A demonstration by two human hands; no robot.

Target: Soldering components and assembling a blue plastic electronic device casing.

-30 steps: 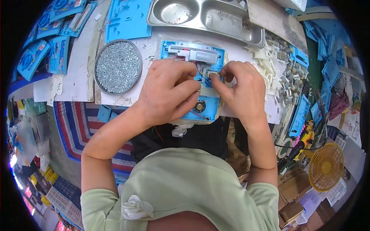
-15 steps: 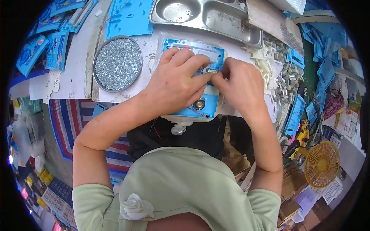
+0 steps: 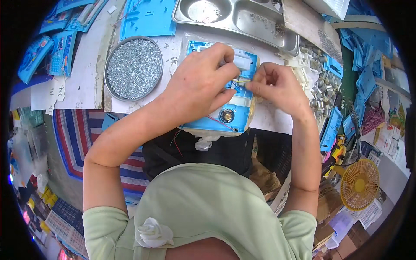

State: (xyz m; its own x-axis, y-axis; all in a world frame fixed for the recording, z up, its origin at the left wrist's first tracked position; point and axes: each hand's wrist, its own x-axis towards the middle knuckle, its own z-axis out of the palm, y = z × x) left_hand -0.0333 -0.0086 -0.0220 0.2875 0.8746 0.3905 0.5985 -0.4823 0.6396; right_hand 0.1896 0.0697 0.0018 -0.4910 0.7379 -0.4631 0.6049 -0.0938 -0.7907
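Both hands met over a blue plastic panel [image 3: 229, 113] on the surface [image 3: 82, 91]; left hand [image 3: 197, 84] hid its far part, right hand [image 3: 277, 86] pinched something unclear, beside a tin of screws [image 3: 133, 68]

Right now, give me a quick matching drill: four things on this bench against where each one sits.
Things:
1. round screw tray
2. steel compartment tray
3. blue panel
4. yellow fan

Places:
A. low on the right, beside the bench
B. under both hands
C. left of the blue panel
D. far edge of the bench, above the hands

Pairs: 1-C, 2-D, 3-B, 4-A
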